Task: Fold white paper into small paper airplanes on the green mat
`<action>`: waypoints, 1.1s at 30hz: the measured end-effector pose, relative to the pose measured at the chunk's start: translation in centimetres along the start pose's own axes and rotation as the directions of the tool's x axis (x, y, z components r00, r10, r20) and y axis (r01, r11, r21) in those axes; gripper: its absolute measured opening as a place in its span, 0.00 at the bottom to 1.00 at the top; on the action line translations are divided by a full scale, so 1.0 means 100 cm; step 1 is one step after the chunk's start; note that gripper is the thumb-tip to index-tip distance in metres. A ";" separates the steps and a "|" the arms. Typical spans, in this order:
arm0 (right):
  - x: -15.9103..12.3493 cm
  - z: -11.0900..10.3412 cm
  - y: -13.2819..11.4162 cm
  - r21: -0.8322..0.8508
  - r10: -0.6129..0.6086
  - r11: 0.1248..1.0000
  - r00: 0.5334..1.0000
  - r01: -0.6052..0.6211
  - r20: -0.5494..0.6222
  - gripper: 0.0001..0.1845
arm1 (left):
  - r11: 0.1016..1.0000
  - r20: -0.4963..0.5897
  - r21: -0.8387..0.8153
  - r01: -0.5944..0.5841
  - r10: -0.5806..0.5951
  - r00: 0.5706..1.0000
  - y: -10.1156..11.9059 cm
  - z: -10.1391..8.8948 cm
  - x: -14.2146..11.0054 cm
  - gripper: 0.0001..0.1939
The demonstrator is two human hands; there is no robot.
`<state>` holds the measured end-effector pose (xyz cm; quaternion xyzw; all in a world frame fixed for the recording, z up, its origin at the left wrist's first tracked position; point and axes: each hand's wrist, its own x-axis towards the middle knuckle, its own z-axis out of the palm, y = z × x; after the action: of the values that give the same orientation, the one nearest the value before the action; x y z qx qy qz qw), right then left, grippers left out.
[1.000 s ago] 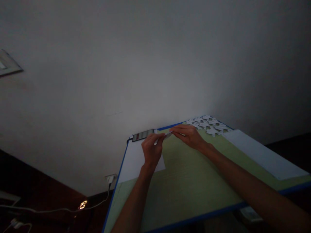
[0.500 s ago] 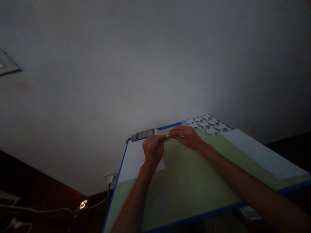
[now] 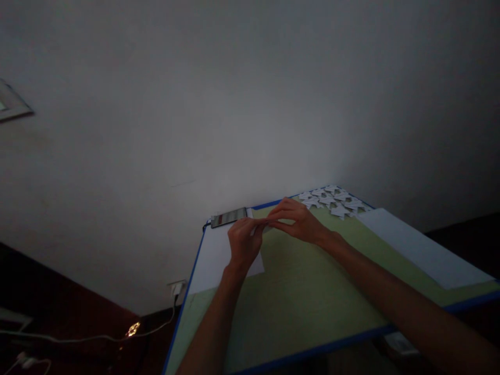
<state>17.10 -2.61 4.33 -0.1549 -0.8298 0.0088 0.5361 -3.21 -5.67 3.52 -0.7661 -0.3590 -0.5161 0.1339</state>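
My left hand (image 3: 245,239) and my right hand (image 3: 295,220) meet above the far half of the green table (image 3: 312,291). Between their fingertips is a small piece of white paper (image 3: 267,228), mostly covered by the fingers, so its shape cannot be made out. Both hands are closed in a pinch on it. Below and left of my left hand a white sheet of paper (image 3: 211,260) lies flat. A phone (image 3: 229,217) rests at that sheet's far edge, just beyond my left hand.
Several folded white paper stars (image 3: 339,210) cluster at the far right corner. A large white sheet (image 3: 422,250) lies along the right side. The wall (image 3: 250,104) stands behind the table. A plug with a white cable (image 3: 176,288) sits in a wall socket at left.
My right hand has shifted slightly left, its fingertips now meeting those of my left hand over the paper. Less of the paper shows between them.
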 end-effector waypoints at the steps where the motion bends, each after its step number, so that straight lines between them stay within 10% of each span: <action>1: 0.000 0.000 0.000 -0.003 -0.003 1.000 1.000 0.003 0.009 0.06 | 1.000 0.011 -0.003 -0.002 0.002 1.000 0.000 0.001 0.000 0.03; 11: 0.001 0.002 0.002 0.029 0.045 0.999 0.995 -0.043 -0.093 0.06 | 0.959 -0.015 -0.185 0.216 -0.222 0.975 0.006 -0.002 0.005 0.05; 21: 0.003 -0.005 0.004 0.257 0.451 0.884 0.858 -0.391 -0.245 0.12 | 0.669 0.265 -0.413 0.618 -0.561 0.784 0.005 -0.004 0.010 0.14; 33: -0.003 0.009 0.008 0.635 0.692 0.491 0.710 -0.596 0.130 0.27 | 0.551 0.309 -0.490 0.676 -0.615 0.725 0.008 0.002 0.006 0.17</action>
<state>16.56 -1.73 3.54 -0.2631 -0.6149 0.4777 0.5696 -2.42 -5.89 4.06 -0.6078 -0.4491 -0.5717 -0.3195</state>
